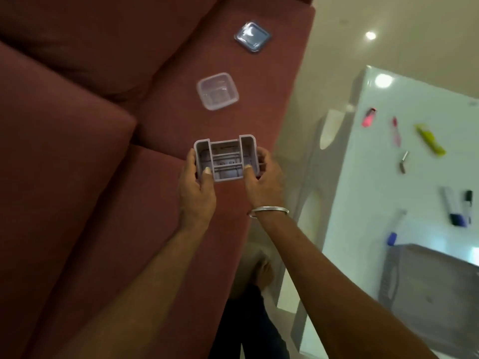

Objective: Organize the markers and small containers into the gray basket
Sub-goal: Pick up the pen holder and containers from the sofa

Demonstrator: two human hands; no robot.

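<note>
A small pale gray divided container [225,158], open side up and split into several compartments, hangs over the front edge of the maroon sofa [77,177]. The left hand [198,187] and right hand [264,182] each curl round one side, thumbs on its near rim. Beyond it on the seat lie a clear tub [217,91] and a blue-lidded tub [252,37], well apart. To the right, past a strip of floor, a white table [375,177] carries scattered markers [430,139]. The blurred gray form at its near end is probably the gray basket [435,286].

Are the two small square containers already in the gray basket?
No, the clear container and the bluish container both lie on the red sofa, apart from the gray basket.
</note>
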